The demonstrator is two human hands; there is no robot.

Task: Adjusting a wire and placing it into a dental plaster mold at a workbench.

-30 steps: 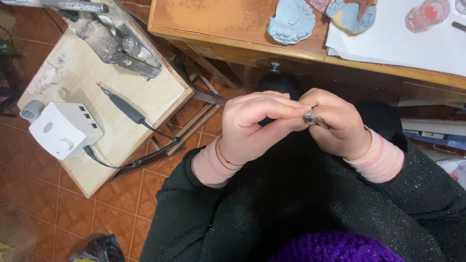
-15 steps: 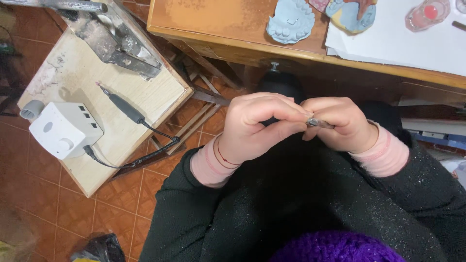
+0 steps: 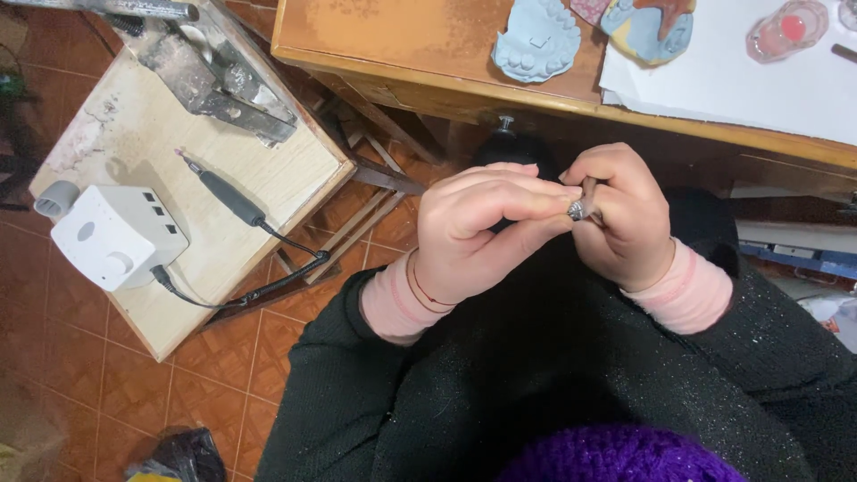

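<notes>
Both hands up in front of the chest, over the lap, just this side of the wooden worktop [image 3: 402,45].

Left hand [image 3: 478,232]: fingers curled in, fingertips pinched on a small metal piece [image 3: 577,210]. Right hand [image 3: 620,219]: closed to a loose fist, thumb and fingers pinching the same piece from the other side. So both have hold of it, and neither hand is open at all.

Risk, as I see it:
- The piece is tiny and held by fingertips only, over a dark lap and tiled floor [image 3: 89,384]. One slip and it drops; against the black sweater it would be hard to find.
- The hands are pressing toward each other. Too much twist or squeeze could bend it or pop it out sideways.

The piece itself: small, greyish silver, shiny, looks ribbed or beaded at the visible end. Most of it is hidden by fingers, so I can't tell its full shape.

Around: blue dental casts [image 3: 536,40] and a white sheet [image 3: 759,85] on the far worktop. On the left, a side table [image 3: 268,170] carries a white control box [image 3: 112,236] and a corded handpiece [image 3: 228,196], lying untouched, well apart from the hands.
</notes>
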